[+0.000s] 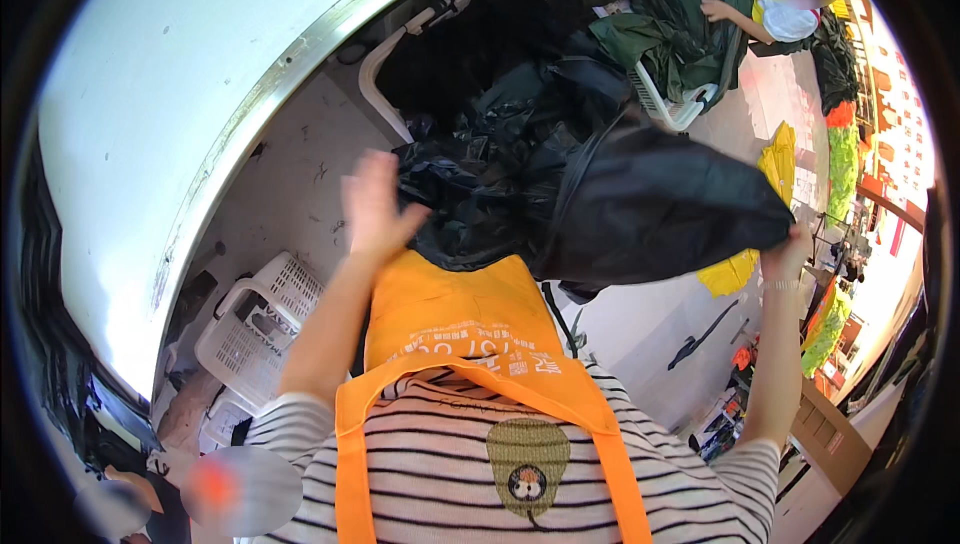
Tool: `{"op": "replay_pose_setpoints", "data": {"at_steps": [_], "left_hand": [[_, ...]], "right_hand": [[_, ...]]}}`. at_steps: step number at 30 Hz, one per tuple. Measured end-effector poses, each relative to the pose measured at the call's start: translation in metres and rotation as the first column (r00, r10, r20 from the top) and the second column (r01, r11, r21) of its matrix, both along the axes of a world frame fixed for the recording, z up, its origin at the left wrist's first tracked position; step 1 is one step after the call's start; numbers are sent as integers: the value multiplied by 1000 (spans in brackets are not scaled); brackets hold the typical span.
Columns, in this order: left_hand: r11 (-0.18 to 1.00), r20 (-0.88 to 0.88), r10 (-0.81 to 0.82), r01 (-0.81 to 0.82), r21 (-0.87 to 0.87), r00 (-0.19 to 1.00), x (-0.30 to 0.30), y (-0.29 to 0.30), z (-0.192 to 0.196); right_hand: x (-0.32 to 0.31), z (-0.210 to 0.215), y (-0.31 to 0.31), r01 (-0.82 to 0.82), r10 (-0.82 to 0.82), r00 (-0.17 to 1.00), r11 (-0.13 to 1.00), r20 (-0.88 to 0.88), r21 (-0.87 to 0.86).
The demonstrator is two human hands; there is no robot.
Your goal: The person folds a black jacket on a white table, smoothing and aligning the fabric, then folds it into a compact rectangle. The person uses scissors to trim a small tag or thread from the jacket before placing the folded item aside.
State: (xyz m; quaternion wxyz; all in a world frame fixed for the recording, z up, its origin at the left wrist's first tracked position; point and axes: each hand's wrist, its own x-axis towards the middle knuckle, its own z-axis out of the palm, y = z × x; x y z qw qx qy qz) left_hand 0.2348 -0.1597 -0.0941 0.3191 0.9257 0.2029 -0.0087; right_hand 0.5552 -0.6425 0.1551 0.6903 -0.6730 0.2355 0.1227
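A large piece of black cloth (660, 206) stretches out to the right in front of me. Its far right corner is pinched in my right hand (785, 252), arm extended. My left hand (375, 206) is raised at the near left side of a crumpled, shiny black heap (480, 179), fingers apart and slightly blurred, holding nothing. Whether its thumb touches the heap I cannot tell. The cloth's left part runs into this heap, so where one ends and the other begins is hard to see. My orange apron (450, 309) lies just below it.
White plastic baskets stand at the back (380, 94) and lower left (245, 329). A person (790, 4) handles dark green cloth (650, 54) at the top right. Yellow cloth (730, 272) and a black strip (705, 334) lie on the floor. A pale panel (200, 54) fills the upper left.
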Motion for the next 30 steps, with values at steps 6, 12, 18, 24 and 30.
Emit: {"op": "replay_pose_setpoints", "data": {"at_steps": [6,12,18,24,30], "left_hand": [[867,-556,-467,231,-442,687,27,-118,-56],[821,-538,-261,-109,-561,802,-33,-73,-32],[852,-371,-371,153,-501,851,-47,-81,30],[851,-261,-153,-7,-526,953,-38,-64,5],[766,-138,-281,135,-628,950,-3,-95,53]], "right_hand": [[71,-149,32,-101,445,888,432,114,-896],[-113,-247,157,-609,878,434,123,-200,-784],[-200,-294,248,-792,839,-208,-446,-503,-417],[-253,-369,259,-706,847,-425,-531,-319,-469],[-262,-312,199,-892,898,404,345,-173,-291]]}}
